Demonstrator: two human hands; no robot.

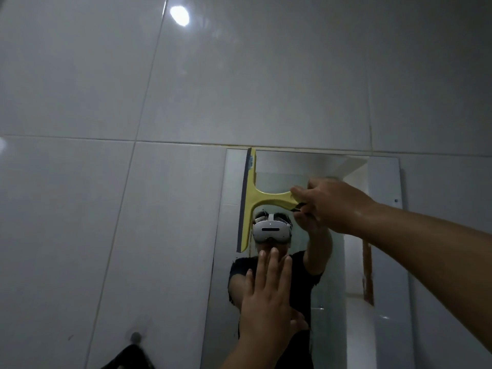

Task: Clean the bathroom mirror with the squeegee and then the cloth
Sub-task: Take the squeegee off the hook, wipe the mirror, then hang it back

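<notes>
A rectangular mirror hangs on the tiled wall, low and right of centre. My right hand grips the handle of a yellow squeegee. Its dark rubber blade stands upright against the glass near the mirror's top left corner. My left hand lies flat on the mirror's lower part with its fingers spread, holding nothing. The mirror reflects a person in a dark shirt wearing a white headset. No cloth for the mirror can be made out for sure.
Large glossy grey wall tiles surround the mirror. A round wall hook at the lower left carries a dark fabric item, partly cut off by the frame edge. The mirror also reflects a doorway.
</notes>
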